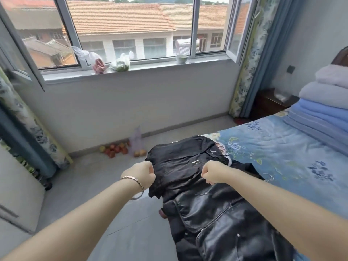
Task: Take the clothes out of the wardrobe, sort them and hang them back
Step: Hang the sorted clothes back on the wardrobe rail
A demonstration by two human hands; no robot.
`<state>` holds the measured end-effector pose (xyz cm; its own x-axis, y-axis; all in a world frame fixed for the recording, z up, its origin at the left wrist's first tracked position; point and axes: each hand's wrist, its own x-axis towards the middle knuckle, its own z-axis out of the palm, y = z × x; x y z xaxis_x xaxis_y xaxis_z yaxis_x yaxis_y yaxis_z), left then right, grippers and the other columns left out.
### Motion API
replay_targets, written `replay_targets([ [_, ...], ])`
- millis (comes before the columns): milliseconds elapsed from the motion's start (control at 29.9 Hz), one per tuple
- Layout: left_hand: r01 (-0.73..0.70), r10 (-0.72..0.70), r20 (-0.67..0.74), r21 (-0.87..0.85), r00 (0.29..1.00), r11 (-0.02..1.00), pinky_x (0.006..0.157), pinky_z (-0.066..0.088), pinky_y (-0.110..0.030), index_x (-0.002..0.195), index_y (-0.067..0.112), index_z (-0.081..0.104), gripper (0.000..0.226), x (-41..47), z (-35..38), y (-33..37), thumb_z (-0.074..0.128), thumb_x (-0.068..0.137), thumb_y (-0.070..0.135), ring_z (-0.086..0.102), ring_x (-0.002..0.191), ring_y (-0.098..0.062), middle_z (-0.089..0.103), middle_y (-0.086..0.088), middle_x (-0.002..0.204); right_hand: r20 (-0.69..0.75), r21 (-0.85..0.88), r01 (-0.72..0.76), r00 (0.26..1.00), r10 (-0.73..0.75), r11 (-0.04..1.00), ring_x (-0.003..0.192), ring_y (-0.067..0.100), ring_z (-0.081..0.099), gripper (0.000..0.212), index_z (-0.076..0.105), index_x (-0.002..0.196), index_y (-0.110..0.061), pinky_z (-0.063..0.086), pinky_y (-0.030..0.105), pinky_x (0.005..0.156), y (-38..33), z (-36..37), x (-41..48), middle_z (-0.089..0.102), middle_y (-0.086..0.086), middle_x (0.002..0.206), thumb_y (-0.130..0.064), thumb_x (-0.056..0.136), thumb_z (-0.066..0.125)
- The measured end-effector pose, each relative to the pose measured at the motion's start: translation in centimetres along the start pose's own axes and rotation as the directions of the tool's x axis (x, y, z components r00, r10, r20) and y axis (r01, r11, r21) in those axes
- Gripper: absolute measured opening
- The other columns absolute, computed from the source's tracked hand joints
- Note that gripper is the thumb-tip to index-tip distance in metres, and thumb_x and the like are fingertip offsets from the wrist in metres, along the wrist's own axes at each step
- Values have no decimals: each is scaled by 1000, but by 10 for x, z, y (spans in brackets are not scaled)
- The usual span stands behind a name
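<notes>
Our fingers [151, 170] are curled tight on both sides. The left hand [140, 175] pinches the left edge of a black shirt [180, 162], and the right hand [212, 171] grips its cloth further right. The shirt spreads between them at the near corner of the bed [282, 147], its lower part overlapping a black leather jacket [216, 213] that lies closer to us. A bracelet [136, 181] circles our left wrist. Folded blankets [323, 110] are stacked at the bed's far end. Loose fruit [116, 148] sits on the floor below the window, and two plastic bags [120, 64] and a bowl [181, 58] rest on the sill.
</notes>
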<state>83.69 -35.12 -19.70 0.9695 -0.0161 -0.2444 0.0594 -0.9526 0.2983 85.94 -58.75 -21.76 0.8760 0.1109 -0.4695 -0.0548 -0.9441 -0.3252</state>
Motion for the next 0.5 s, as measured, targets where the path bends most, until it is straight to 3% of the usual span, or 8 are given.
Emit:
replay_targets([
  [134,-97,105,73,-104,992,990,84,54,-34,83,22,56,17,106,-4,21,42,86,13,64,92,-24,68,-2,97,-89,205,-186,974,208,961,75,20,59,24,57,70,-18,50,26,84,35,-15,61,66,10,86,-11,88,43],
  [201,-122,134,95,-121,986,985,83,55,-36,85,20,59,18,149,-1,35,42,86,14,65,89,-25,69,-4,93,-95,295,-270,946,310,916,83,21,59,22,59,74,-21,49,27,86,53,-20,85,65,8,93,-12,88,44],
  [335,-228,218,115,82,969,970,81,50,-32,101,17,59,24,218,14,63,39,89,14,61,94,-26,64,-1,102,-79,412,-392,884,461,822,90,24,63,24,68,91,-8,48,27,80,92,-24,132,69,12,105,-14,89,44],
  [502,-297,249,257,167,934,940,77,47,-30,103,17,56,24,307,57,95,37,89,13,60,92,-26,64,-1,103,-9,450,-496,829,559,742,107,24,60,25,68,99,-16,46,28,92,144,-16,213,66,5,114,-15,89,45],
])
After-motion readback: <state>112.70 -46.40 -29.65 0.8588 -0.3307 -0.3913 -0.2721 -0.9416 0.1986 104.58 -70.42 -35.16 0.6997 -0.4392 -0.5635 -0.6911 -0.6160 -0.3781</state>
